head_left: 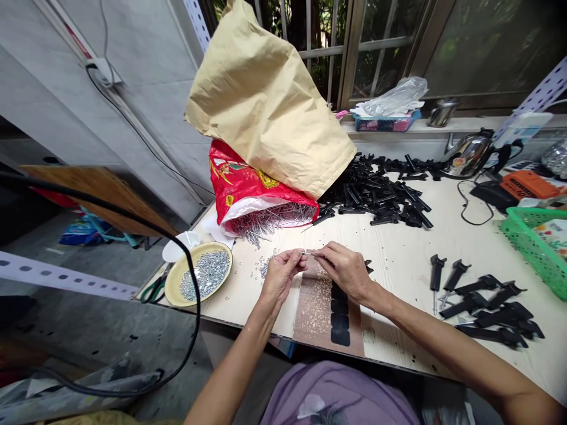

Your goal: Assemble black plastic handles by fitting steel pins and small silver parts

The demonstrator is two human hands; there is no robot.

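My left hand (pixel 283 271) is closed in a pinch at one end of a thin metal rod (pixel 306 253). My right hand (pixel 344 270) pinches the rod's other end, so both hands meet over a brown mat (pixel 313 313) with dark rounded squares. Whether a small part sits on the rod's tip is hidden by the fingers. Left of my hands, small shiny metal pieces (pixel 264 267) lie loose beside a yellow plate (pixel 172 282) heaped with similar pieces. Behind them, a red bag (pixel 230 177) spills many thin metal rods (pixel 270 218).
Black plastic parts (pixel 376 192) are piled at the back; several with metal shafts (pixel 482 301) lie at right. A paper sack (pixel 266 100) leans over the red bag. Around the edges are green-handled scissors (pixel 153 290), a green basket (pixel 527 248), a kettle (pixel 469 154) and a black cable (pixel 195 277).
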